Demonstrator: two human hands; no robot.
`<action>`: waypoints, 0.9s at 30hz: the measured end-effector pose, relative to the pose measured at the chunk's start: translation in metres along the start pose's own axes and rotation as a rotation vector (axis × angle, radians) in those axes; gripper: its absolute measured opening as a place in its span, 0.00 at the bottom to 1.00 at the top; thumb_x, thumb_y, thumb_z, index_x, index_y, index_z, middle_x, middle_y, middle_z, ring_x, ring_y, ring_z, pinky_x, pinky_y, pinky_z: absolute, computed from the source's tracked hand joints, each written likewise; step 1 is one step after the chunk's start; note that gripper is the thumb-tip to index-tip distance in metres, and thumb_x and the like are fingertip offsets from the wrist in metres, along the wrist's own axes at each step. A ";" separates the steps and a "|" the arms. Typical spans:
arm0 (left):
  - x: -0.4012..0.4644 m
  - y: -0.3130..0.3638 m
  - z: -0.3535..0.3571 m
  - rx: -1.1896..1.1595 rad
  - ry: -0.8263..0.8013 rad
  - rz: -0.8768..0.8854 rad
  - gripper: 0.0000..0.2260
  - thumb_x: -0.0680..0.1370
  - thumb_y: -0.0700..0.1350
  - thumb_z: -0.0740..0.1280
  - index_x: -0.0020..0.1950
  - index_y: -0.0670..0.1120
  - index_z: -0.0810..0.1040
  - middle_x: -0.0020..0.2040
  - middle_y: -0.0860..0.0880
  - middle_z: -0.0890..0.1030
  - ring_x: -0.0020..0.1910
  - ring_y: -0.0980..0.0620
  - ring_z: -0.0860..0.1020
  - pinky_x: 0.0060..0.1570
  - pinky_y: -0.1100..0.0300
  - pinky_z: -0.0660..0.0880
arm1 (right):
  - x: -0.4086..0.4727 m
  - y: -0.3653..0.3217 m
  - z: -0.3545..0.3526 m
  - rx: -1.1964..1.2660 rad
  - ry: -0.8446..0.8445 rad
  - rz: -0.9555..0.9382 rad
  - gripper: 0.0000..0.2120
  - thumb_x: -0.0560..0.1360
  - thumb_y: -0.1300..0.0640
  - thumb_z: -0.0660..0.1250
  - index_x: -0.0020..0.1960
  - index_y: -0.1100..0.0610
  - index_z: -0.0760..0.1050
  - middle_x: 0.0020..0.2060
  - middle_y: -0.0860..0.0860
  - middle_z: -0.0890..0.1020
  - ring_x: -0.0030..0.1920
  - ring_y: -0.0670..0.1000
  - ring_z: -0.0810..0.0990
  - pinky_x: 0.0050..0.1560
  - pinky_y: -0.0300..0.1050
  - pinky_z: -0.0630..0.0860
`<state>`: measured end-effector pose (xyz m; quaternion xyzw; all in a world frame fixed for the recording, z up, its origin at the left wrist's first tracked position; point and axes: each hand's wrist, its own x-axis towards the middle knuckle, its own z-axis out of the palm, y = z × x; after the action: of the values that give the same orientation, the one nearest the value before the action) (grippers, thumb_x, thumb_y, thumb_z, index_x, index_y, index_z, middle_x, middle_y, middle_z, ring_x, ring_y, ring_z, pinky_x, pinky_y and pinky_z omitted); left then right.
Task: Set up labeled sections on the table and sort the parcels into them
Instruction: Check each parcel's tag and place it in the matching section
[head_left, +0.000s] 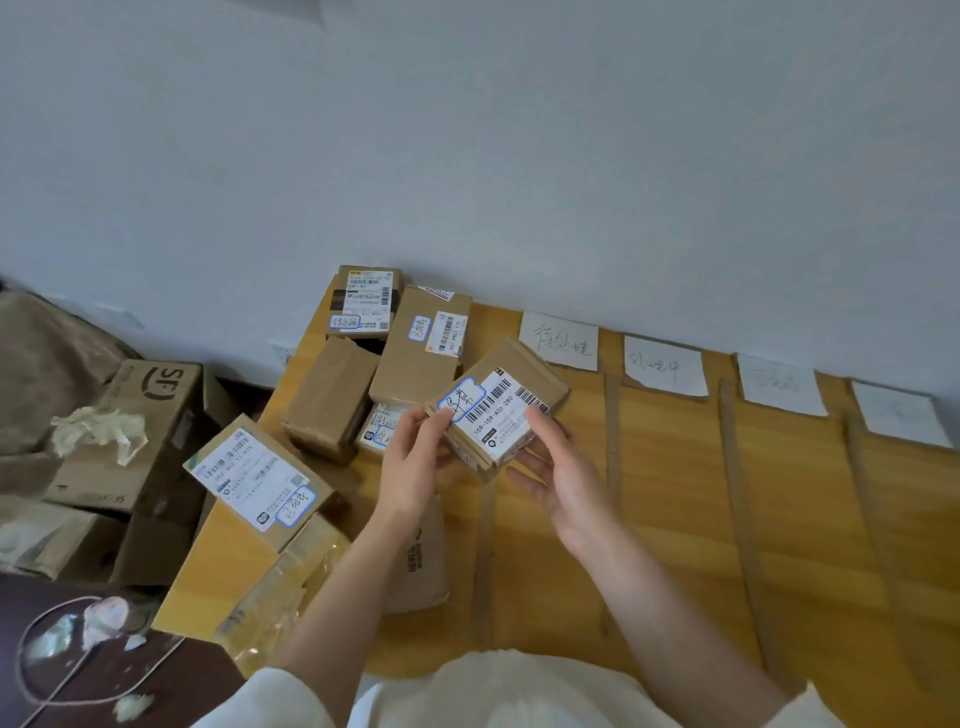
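**Small parcel held up over the sorting table**

A pale wall (467, 156) backs a wooden table (675, 519), which is divided into lanes by cardboard strips (732, 467) running from the wall toward the person. At the head of the lanes lie four white paper labels (558, 340) with faint handwriting, side by side along the wall.

Above the near-left part of the table, both hands hold a small brown parcel (498, 410), tilted, with its white shipping label and a blue-bordered handwritten sticker facing up. The left hand (415, 462) pinches the parcel's left edge, thumb over the sticker. The right hand (561, 478) cups the parcel's lower right corner from beneath, fingers curled along its side.

The unsorted parcels (415, 348) are clustered at the table's left end: two against the wall, one plain box beside them, another partly hidden behind the left hand. A labelled parcel (260, 478) sits tilted at the table's left edge, on crinkled clear tape or plastic wrap.

Left of the table stands a large carton (145, 426) printed "SF", with crumpled paper (98, 431) on top.
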<state>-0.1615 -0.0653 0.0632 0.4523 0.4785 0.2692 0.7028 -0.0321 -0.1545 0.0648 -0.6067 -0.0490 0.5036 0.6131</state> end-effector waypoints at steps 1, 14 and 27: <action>0.001 -0.002 0.006 -0.007 -0.003 -0.001 0.06 0.80 0.47 0.63 0.48 0.45 0.75 0.52 0.46 0.84 0.49 0.51 0.83 0.40 0.66 0.78 | 0.000 0.000 -0.006 0.022 -0.003 0.010 0.23 0.73 0.47 0.70 0.65 0.53 0.74 0.56 0.51 0.84 0.53 0.49 0.84 0.45 0.44 0.79; -0.001 -0.013 0.052 0.080 -0.088 0.024 0.13 0.81 0.50 0.61 0.61 0.48 0.79 0.53 0.49 0.84 0.54 0.50 0.81 0.51 0.58 0.78 | -0.006 0.008 -0.053 0.100 -0.002 0.074 0.28 0.66 0.47 0.74 0.64 0.52 0.74 0.54 0.50 0.85 0.52 0.51 0.85 0.54 0.48 0.79; 0.001 -0.051 0.158 0.350 -0.282 -0.040 0.11 0.80 0.54 0.61 0.56 0.53 0.80 0.54 0.54 0.82 0.58 0.51 0.78 0.63 0.50 0.73 | -0.018 -0.004 -0.157 0.228 0.232 0.068 0.16 0.74 0.51 0.71 0.60 0.50 0.75 0.55 0.51 0.84 0.56 0.52 0.82 0.57 0.50 0.79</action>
<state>-0.0189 -0.1465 0.0383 0.5910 0.4238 0.1024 0.6787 0.0671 -0.2749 0.0376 -0.5887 0.1001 0.4526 0.6622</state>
